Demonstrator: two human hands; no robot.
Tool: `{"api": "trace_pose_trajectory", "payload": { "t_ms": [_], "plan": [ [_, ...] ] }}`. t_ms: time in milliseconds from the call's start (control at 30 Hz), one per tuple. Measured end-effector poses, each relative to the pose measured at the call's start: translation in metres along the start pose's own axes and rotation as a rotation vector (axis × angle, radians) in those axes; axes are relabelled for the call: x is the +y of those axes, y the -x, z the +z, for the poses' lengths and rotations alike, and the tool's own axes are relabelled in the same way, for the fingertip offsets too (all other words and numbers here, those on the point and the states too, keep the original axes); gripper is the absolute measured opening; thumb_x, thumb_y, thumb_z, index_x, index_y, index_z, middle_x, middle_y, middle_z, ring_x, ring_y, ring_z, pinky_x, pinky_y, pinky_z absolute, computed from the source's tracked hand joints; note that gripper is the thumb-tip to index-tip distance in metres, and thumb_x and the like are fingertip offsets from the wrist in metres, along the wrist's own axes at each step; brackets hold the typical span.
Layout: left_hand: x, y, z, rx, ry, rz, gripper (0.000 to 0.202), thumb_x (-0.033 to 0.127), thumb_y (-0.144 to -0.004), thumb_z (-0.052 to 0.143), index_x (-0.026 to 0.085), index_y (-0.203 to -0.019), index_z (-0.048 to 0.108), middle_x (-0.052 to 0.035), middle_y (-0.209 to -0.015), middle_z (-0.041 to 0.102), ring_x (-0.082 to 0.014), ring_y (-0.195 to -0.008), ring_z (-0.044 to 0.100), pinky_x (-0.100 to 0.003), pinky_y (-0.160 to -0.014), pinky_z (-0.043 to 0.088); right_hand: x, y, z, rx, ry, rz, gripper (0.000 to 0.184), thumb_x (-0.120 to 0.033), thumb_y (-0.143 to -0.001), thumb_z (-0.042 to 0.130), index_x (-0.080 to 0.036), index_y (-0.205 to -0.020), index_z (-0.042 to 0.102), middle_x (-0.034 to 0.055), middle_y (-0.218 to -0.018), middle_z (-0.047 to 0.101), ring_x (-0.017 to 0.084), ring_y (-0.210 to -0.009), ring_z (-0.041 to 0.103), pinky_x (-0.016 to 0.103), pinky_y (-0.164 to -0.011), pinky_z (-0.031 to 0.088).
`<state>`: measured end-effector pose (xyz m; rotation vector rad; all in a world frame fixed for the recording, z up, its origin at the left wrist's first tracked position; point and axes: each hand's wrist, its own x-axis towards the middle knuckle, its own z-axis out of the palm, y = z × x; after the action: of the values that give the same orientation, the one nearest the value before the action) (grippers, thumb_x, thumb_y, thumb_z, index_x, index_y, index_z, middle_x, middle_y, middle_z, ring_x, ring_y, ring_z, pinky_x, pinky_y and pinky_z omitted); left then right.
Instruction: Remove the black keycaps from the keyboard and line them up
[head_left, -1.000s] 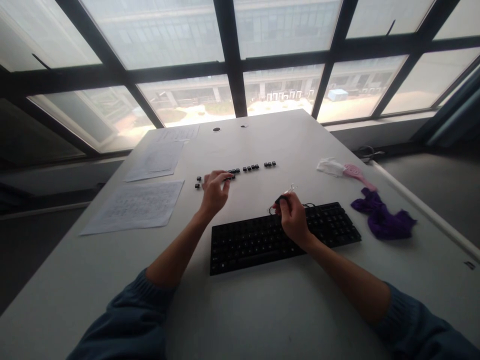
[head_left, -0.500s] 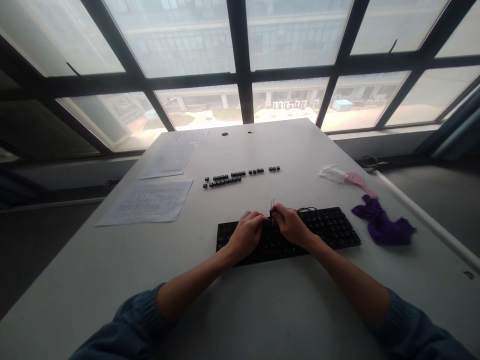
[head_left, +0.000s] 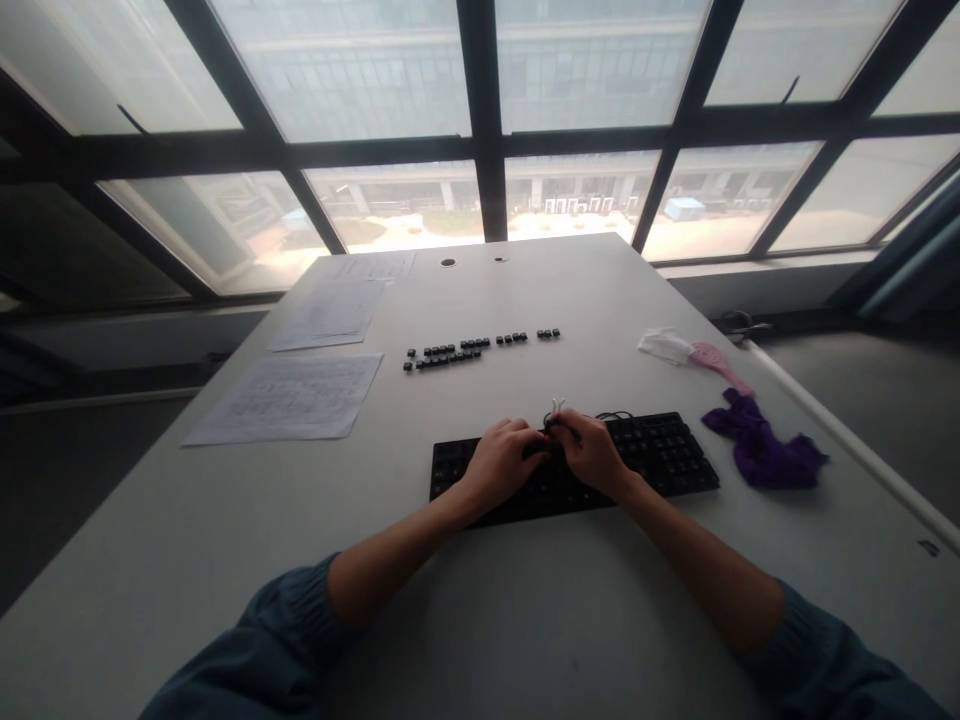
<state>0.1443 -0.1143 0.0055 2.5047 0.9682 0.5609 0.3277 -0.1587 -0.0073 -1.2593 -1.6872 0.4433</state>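
A black keyboard [head_left: 660,455] lies on the white table [head_left: 525,620] in front of me. Both my hands rest over its middle. My right hand [head_left: 592,452] is closed on a small keycap puller [head_left: 556,412] whose pale wire tips stick up above the fingers. My left hand [head_left: 501,465] is curled beside it, fingertips touching the keyboard next to the tool; what it holds, if anything, is hidden. Several loose black keycaps [head_left: 465,350] lie in a row farther back on the table.
Printed paper sheets [head_left: 289,397] lie at the left, more sheets [head_left: 330,315] behind them. A purple cloth [head_left: 765,450], a pink brush [head_left: 712,362] and a white wad [head_left: 664,345] sit at the right. Large windows [head_left: 480,120] stand beyond the table's far edge.
My left hand came back from the row of keycaps to the keyboard and met my right hand. The right hand lowered the puller onto the keys.
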Motion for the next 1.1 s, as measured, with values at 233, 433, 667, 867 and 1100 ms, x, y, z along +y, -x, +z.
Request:
{"api": "trace_pose_trajectory", "payload": {
  "t_ms": [233, 433, 667, 867, 1100],
  "plan": [
    [0.0017, 0.0012, 0.0006, 0.027, 0.018, -0.006, 0.013, 0.028, -0.085, 0.069, 0.027, -0.098, 0.073, -0.0037, -0.091, 0.068, -0.0227, -0.090, 0.060, -0.036, -0.081, 0.048, 0.0028, 0.0031, 0.0011, 0.041, -0.014, 0.020, 0.014, -0.024, -0.094, 0.052, -0.022, -0.088, 0.064, 0.0022, -0.076, 0.068, 0.019, -0.068, 0.065, 0.031, -0.069, 0.051],
    [0.0037, 0.0011, 0.0011, 0.029, -0.031, 0.011, 0.011, 0.029, -0.089, 0.064, 0.026, -0.098, 0.070, -0.0047, -0.094, 0.068, -0.0229, -0.091, 0.059, -0.037, -0.083, 0.047, 0.0042, 0.0035, 0.0013, 0.050, -0.022, -0.038, 0.016, -0.024, -0.094, 0.051, -0.022, -0.089, 0.066, 0.0039, -0.081, 0.070, 0.020, -0.074, 0.067, 0.033, -0.073, 0.053],
    [0.0079, 0.0020, -0.0012, 0.057, -0.008, 0.008, 0.015, 0.032, -0.095, 0.056, 0.023, -0.103, 0.064, -0.0051, -0.100, 0.065, -0.0212, -0.087, 0.061, -0.035, -0.078, 0.049, 0.0026, 0.0045, 0.0013, 0.133, -0.033, -0.033, 0.015, -0.025, -0.094, 0.051, -0.022, -0.085, 0.063, 0.0042, -0.081, 0.070, 0.020, -0.074, 0.067, 0.033, -0.073, 0.053],
    [0.0044, 0.0010, 0.0015, 0.099, 0.075, 0.019, 0.014, 0.027, -0.094, 0.057, 0.024, -0.105, 0.065, -0.0047, -0.102, 0.066, -0.0202, -0.091, 0.063, -0.034, -0.083, 0.050, -0.0017, 0.0002, 0.0018, 0.169, -0.092, 0.083, 0.008, -0.027, -0.096, 0.050, -0.023, -0.092, 0.055, 0.0016, -0.076, 0.067, 0.019, -0.071, 0.068, 0.031, -0.069, 0.051],
    [0.0020, 0.0018, 0.0013, 0.133, 0.086, 0.105, 0.023, 0.023, -0.093, 0.059, 0.025, -0.116, 0.059, -0.0046, -0.105, 0.068, -0.0206, -0.099, 0.062, -0.036, -0.091, 0.048, 0.0031, -0.0020, 0.0048, 0.130, -0.119, 0.151, 0.009, -0.029, -0.099, 0.044, -0.023, -0.104, 0.049, 0.0008, -0.074, 0.069, 0.020, -0.067, 0.068, 0.031, -0.067, 0.050]
  ]
}}
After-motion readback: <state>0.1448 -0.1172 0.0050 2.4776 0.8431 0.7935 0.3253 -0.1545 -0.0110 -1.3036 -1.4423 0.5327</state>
